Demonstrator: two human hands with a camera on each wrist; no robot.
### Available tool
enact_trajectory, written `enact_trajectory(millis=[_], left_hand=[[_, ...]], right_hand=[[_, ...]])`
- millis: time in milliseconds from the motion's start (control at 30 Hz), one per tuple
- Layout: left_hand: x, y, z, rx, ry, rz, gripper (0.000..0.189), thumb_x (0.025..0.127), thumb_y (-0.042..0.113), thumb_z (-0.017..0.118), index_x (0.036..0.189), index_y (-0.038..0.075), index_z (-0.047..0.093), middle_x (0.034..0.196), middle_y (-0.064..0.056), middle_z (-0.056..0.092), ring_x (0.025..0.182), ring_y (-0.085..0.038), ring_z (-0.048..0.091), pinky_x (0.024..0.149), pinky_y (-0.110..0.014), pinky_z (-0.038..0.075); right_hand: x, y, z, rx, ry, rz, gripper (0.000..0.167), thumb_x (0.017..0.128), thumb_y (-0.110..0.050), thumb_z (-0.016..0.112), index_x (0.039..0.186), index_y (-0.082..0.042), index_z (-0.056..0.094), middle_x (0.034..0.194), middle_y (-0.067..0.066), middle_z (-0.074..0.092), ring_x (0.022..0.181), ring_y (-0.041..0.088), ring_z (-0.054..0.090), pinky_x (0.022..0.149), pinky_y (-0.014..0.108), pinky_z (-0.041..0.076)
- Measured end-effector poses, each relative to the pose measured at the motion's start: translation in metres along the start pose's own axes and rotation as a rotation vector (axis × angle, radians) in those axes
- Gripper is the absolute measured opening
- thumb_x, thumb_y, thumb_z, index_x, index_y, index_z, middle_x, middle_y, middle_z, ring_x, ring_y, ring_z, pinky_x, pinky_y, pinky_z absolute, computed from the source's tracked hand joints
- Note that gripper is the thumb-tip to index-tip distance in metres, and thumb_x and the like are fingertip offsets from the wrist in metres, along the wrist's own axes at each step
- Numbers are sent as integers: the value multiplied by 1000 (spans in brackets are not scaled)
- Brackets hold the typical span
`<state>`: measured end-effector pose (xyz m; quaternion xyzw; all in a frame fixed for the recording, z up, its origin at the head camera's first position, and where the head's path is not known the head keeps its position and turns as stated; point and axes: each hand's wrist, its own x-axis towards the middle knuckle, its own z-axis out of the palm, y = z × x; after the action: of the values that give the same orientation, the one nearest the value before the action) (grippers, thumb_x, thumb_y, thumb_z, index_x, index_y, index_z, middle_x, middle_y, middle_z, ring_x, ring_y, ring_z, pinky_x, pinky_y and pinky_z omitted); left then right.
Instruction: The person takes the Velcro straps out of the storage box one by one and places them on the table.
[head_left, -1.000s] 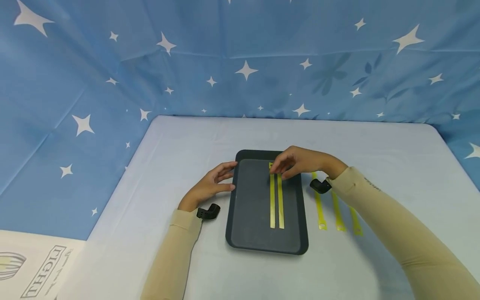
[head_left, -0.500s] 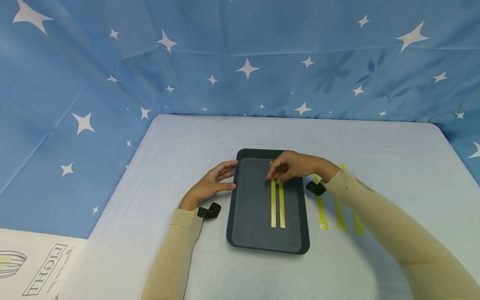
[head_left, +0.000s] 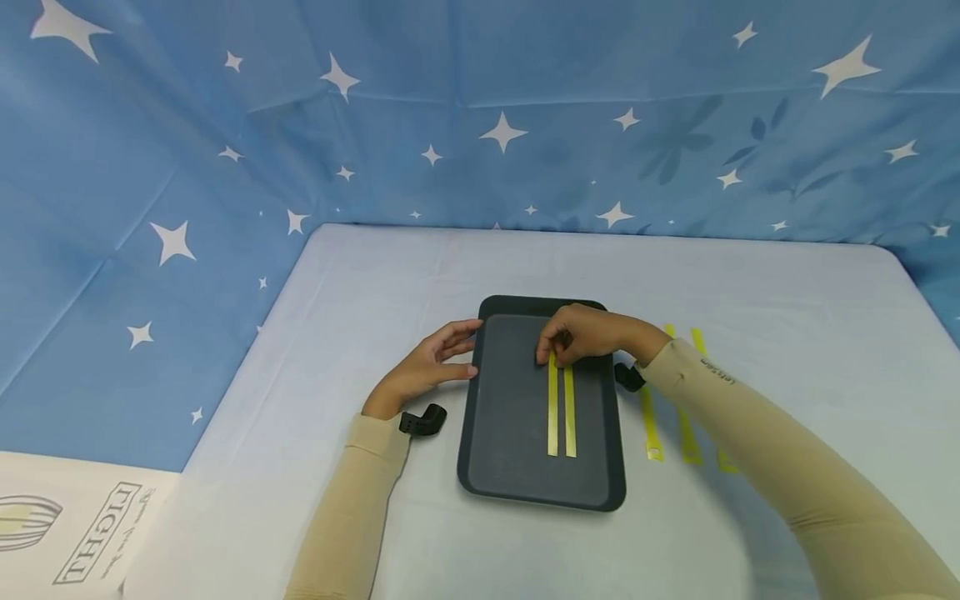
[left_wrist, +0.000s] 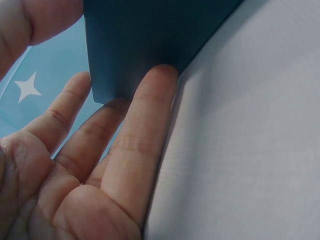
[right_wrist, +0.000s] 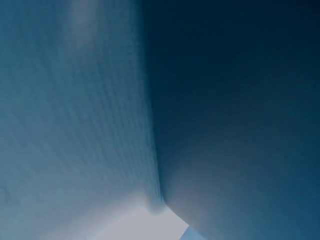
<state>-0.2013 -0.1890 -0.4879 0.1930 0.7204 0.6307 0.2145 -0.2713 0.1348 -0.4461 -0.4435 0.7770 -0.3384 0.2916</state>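
A dark grey tray (head_left: 506,462) lies on the table, with two yellow hook-and-loop cable ties side by side in it: a left tie (head_left: 552,417) and a right tie (head_left: 571,421). My right hand (head_left: 588,333) is bent over their far ends, thumb and forefinger pinching at the left tie; the hand hides both far ends. At the tray's left side my left hand (head_left: 431,362) touches the rim with extended fingers and thumb. The left wrist view shows those fingers (left_wrist: 142,130) against the tray's outer wall (left_wrist: 135,45). The right wrist view is blurred and shows no fingers.
Several more yellow ties (head_left: 652,429) lie right of the tray, partly under the right forearm (head_left: 750,425). White cloth covers the table (head_left: 405,275). A blue star-patterned curtain (head_left: 405,100) hangs behind, and a printed cloth (head_left: 82,525) shows at lower left.
My right hand has shifted slightly toward me along the ties, and its fingers have drawn closer together. The left hand stays at the tray's rim. The head view has tilted a little.
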Motion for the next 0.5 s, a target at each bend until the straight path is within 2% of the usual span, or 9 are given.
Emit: enact_trajectory(millis=[200,500], left_hand=[[1,1,0,0,-3,-1,80,98,5,77,167,3,36,172,-20,36,156,-42,38,124,-62,34],[1,-1,-1,9,0,5,79,99,2,75,167,2,36,171,-20,36,156,-42,38,124,-62,34]], right_hand=[[2,1,1,-44,29,-5,14,93,8,80,99,-4,82,91,0,74,76,16,58,69,31,53],[2,2,0,4,53,-35,9,94,4,81,94,-4,78,88,-2,71,74,15,57,68,31,52]])
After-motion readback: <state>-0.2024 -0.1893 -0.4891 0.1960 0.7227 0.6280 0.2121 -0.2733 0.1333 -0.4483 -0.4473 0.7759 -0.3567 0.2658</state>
